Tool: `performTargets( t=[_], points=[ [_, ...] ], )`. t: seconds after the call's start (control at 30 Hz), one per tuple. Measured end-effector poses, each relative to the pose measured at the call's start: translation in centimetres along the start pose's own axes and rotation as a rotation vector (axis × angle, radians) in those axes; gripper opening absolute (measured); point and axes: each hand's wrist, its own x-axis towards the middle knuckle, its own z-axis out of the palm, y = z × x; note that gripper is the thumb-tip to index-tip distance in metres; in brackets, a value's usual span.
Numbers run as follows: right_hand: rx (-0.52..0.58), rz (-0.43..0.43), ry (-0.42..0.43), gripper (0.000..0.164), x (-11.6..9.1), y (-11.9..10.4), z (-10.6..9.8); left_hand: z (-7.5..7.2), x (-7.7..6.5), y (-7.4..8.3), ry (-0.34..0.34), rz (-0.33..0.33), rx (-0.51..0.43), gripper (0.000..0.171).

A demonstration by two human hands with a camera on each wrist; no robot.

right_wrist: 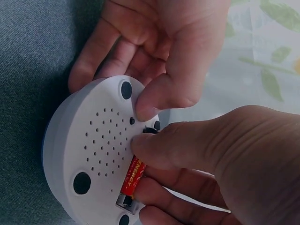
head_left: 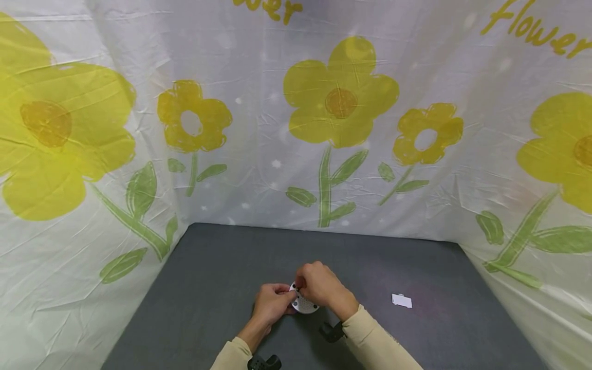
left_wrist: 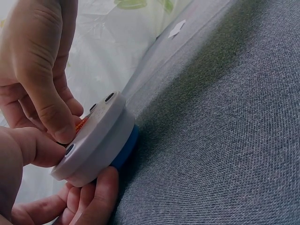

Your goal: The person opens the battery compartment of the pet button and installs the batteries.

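A round white device [right_wrist: 105,136] with a blue far side [left_wrist: 125,149] is tilted above the table, its underside showing small holes and dark round feet. My left hand [head_left: 270,303] grips its rim, thumb on the underside and fingers beneath. A red battery [right_wrist: 133,176] marked "ENERGY" lies at a slot in the underside. My right hand [head_left: 320,285] holds the battery, its thumb over one end and its fingers alongside. The thumb hides that end, so how deep the battery sits is unclear.
A small white flat cover [head_left: 402,300] with tabs lies on the dark grey table [head_left: 222,257], to the right of my hands. White curtains [head_left: 259,169] printed with yellow flowers stand around the table's back and sides.
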Motion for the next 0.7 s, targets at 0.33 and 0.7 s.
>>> performTargets(
  t=[0.33,0.7],
  points=[
    [-0.002,-0.005,0.017,0.012,-0.28,0.00,0.05,0.01,-0.01,-0.06,-0.008,0.001,-0.007,0.026],
    [0.025,0.049,0.031,0.007,-0.46,0.62,-0.33,0.04,0.05,-0.16,0.000,0.016,0.003,0.025]
  ],
)
